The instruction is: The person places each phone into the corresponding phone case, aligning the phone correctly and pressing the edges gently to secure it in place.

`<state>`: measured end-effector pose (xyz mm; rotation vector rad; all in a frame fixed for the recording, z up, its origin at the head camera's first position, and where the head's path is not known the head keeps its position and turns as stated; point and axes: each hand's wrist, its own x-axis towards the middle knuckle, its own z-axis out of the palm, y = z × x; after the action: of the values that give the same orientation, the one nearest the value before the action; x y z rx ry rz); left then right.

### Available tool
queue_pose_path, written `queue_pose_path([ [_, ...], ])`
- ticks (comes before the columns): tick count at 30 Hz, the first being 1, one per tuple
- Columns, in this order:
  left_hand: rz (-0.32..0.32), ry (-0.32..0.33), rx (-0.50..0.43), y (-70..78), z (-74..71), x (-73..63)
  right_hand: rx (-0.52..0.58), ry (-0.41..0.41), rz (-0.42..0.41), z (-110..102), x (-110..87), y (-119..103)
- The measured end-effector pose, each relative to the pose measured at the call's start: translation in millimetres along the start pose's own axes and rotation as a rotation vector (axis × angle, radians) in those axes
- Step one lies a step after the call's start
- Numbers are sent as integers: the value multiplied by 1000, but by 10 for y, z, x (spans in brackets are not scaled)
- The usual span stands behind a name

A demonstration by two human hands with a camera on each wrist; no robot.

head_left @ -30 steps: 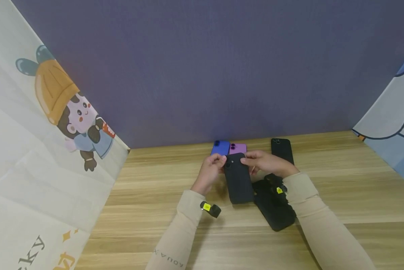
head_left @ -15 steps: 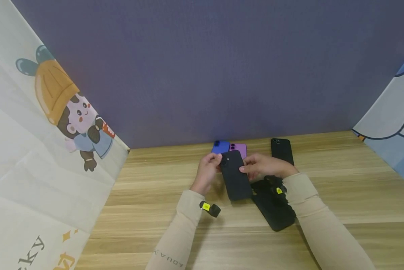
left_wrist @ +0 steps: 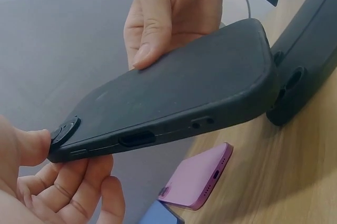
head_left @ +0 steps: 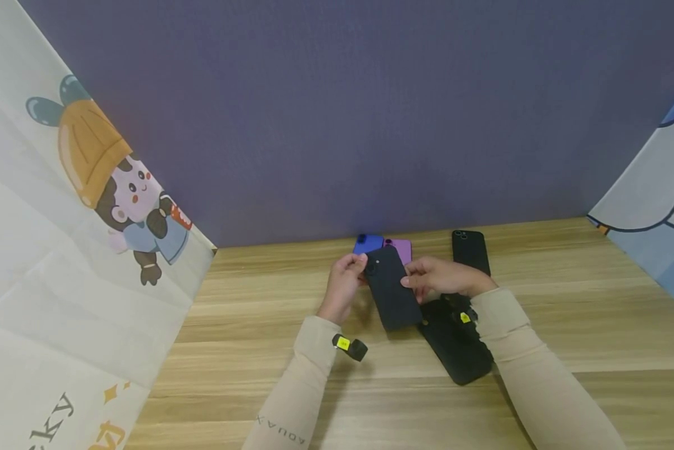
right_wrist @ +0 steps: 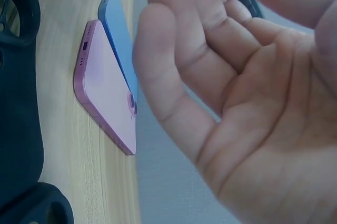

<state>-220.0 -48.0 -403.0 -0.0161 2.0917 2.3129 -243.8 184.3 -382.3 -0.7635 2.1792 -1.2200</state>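
A black phone case (head_left: 396, 297) is held tilted above the table; whether a phone sits inside cannot be told. My left hand (head_left: 342, 289) pinches its upper left corner, by the round camera ring, with the thumb on the back and fingers beneath. The right hand (head_left: 441, 275) grips the right edge, thumb (left_wrist: 152, 42) lying on the back. Under my right wrist lie black cases (head_left: 455, 350), partly hidden; the right wrist view shows camera cutouts on them. Behind the held case are a pink-purple phone (head_left: 402, 250) and a blue phone (head_left: 367, 244), side by side.
At the back right lies a black phone (head_left: 470, 251), its lower end hidden by the right hand. A dark upright panel (head_left: 337, 125) borders the table's back edge. White printed sheets (head_left: 89, 262) stand on both sides. The wooden table (head_left: 247, 350) extends to the left and front.
The held case has shifted slightly up and left and tilted more. My right thumb has moved from its upper right corner down to the right edge. The left hand has moved slightly left.
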Motion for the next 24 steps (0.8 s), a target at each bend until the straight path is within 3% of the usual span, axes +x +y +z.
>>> queue_pose_path([
  [8,1,-4,-3,-16,-2,16,-26,2,-12,4,3,5],
  [24,-35,-21,-45,-38,-2,22,35,21,-16,0,-2,1],
])
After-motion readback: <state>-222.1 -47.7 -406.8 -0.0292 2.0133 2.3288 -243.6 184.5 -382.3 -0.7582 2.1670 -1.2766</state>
